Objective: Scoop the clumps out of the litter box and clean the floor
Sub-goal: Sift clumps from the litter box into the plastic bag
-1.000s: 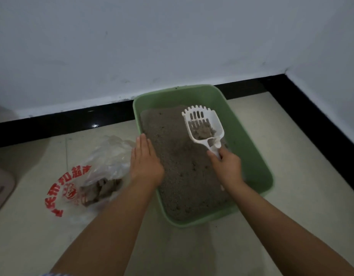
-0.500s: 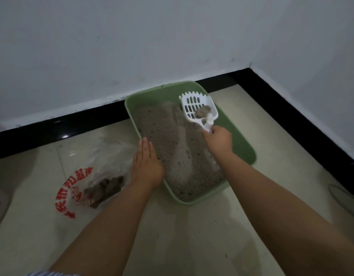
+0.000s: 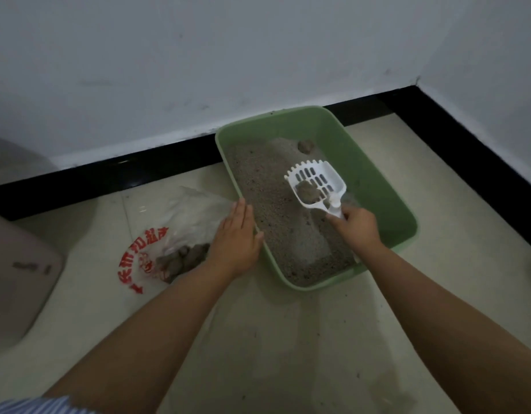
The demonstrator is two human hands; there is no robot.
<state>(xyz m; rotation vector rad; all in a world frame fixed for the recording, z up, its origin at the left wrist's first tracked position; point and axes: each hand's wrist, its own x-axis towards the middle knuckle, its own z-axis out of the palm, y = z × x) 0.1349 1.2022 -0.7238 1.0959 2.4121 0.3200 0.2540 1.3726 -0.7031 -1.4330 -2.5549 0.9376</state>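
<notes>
Head view: the right hand had its fingers curled round the handle of the white scoop, which was held above the litter with a clump in its slotted bowl. The scoop's long axis ran from the hand up and to the left. The left hand lay flat, fingers straight, on the near-left rim of the green litter box. The plastic bag of collected clumps lay on the floor left of the box, nearer the left hand. Against the frame half a second earlier, the scoop sat nearer the box's middle and a second clump showed at the far end
</notes>
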